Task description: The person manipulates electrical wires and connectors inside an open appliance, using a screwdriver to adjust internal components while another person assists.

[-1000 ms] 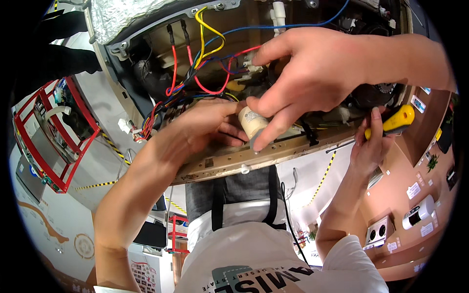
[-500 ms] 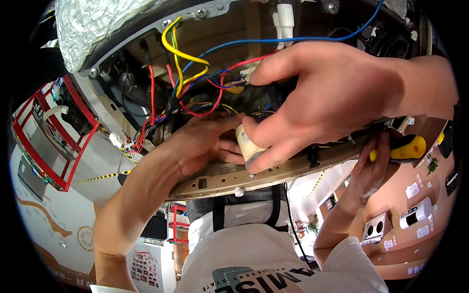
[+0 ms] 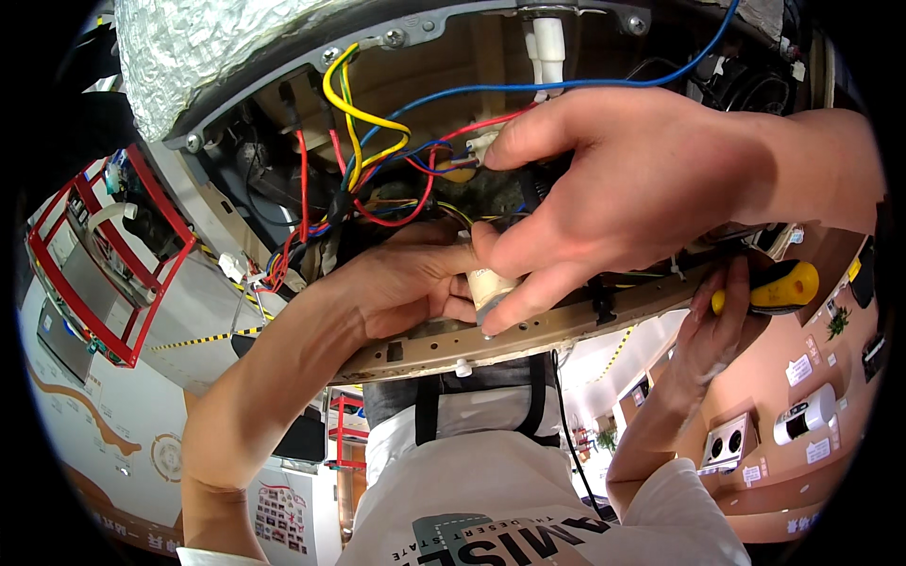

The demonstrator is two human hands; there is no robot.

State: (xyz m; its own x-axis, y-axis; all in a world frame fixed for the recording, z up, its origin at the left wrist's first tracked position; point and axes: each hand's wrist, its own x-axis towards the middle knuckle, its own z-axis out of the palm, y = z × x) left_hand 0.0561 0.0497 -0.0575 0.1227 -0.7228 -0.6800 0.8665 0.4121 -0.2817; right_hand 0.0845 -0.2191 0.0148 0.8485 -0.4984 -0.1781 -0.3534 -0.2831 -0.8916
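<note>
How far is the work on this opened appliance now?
Done: the casing is open, wires exposed. In hand: left hand and a co-worker's hand hold a beige cylindrical part at the frame; right hand holds a yellow-handled screwdriver aside. Left: probably fixing the part and closing up.

White short-sleeved T-shirt (image 3: pixel 491 500), grey print.

Left of our fingers we see a red metal frame (image 3: pixel 94 255), above them silver foil insulation (image 3: pixel 203 47), and right of them a co-worker's yellow-handled screwdriver (image 3: pixel 769 288); below, their white shirt (image 3: pixel 528 509).
</note>
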